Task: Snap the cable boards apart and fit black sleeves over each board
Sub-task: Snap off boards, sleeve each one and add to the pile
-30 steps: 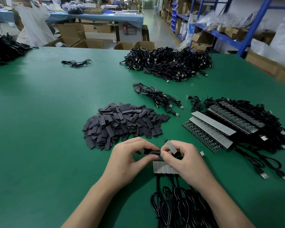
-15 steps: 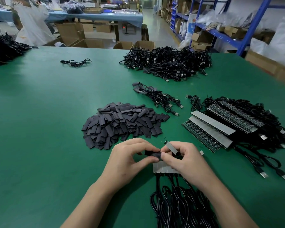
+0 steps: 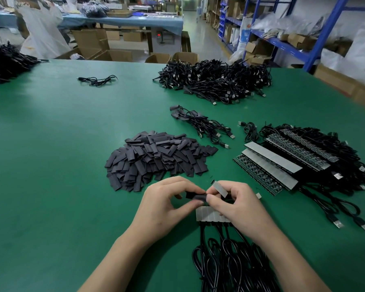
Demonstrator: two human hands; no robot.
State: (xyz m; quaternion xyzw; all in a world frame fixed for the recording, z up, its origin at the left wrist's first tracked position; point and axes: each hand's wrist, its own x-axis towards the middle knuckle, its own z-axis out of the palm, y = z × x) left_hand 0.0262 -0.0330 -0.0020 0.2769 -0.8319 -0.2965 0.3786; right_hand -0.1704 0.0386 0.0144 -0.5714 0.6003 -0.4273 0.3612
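Note:
My left hand [image 3: 164,204] pinches a black sleeve [image 3: 195,196] between thumb and fingers. My right hand [image 3: 238,206] holds a single grey cable board [image 3: 220,189], its thumb tip meeting the sleeve's end. Under both hands a strip of joined boards [image 3: 207,214] lies flat on the green table [image 3: 51,165], with its black cables [image 3: 226,262] trailing toward me. A heap of loose black sleeves [image 3: 154,158] sits just beyond my hands.
Stacked board strips with cables [image 3: 282,163] lie to the right. A small bundle of sleeved cables [image 3: 200,121] and a big cable pile [image 3: 215,81] are farther back. More cables [image 3: 2,62] sit far left. A small grey scrap [image 3: 258,195] lies right of my hand.
Both hands stay in place over the board strip. The fingers have shifted slightly around the sleeve and the single board.

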